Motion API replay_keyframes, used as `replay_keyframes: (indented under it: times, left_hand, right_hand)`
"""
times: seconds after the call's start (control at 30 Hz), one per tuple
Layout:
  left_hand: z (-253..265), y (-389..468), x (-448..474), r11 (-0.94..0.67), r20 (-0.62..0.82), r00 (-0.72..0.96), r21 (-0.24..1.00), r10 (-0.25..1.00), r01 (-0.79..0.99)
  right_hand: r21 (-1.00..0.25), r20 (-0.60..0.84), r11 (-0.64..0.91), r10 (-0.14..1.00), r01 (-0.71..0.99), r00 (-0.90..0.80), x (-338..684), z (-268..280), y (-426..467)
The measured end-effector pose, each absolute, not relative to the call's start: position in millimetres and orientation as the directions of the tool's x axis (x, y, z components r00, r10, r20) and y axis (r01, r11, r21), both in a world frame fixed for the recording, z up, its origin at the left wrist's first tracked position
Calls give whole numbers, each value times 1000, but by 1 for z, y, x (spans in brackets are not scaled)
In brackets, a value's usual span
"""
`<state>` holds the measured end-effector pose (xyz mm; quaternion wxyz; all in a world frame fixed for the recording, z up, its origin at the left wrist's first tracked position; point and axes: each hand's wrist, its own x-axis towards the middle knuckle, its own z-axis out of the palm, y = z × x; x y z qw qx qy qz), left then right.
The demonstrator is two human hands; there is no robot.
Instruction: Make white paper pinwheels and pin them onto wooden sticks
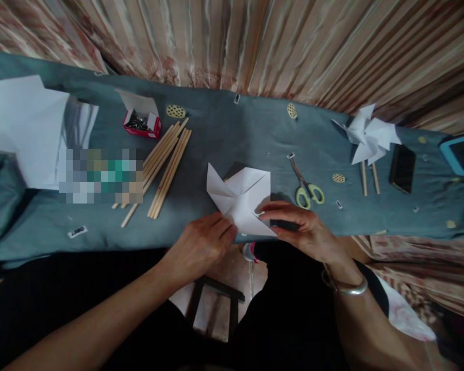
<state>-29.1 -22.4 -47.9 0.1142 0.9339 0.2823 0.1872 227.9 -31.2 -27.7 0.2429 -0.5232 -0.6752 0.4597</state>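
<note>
A white paper pinwheel (244,201) with partly folded blades lies at the table's front edge, between my two hands. My left hand (206,238) has its fingers closed on the near left edge of the paper; its fingertips are partly hidden. From the right, my right hand (302,226) grips the paper's right side, fingers on a blade and thumb by the near right corner. Beyond my right hand lie scissors (302,180) with light green handles, blades pointing away from me.
Wooden sticks (169,172) lie left of the paper, near a red box (141,123) of small metal pieces. White sheets (27,129) are stacked far left. At right are finished pinwheels (367,135) on sticks, a phone (402,169) and a blue-framed device (462,153). A curtain (232,46) hangs behind.
</note>
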Motion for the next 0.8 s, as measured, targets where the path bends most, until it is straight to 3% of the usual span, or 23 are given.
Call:
replay_keyframes:
  times: [0.27,0.53,0.8]
  left_hand:
    - [-49,-23,-28,-815,299,765,322,570,481]
    - [-49,-25,-27,-816,296,767,314,569,485]
    - [-53,-30,-24,-828,368,751,364,548,426]
  right_hand:
    - [-908,-134,33,923,419,-361,221,-24,-27]
    - [-917,-109,2,961,398,-255,212,-32,-21]
    - [-830,-56,85,971,551,-234,194,-40,-25]
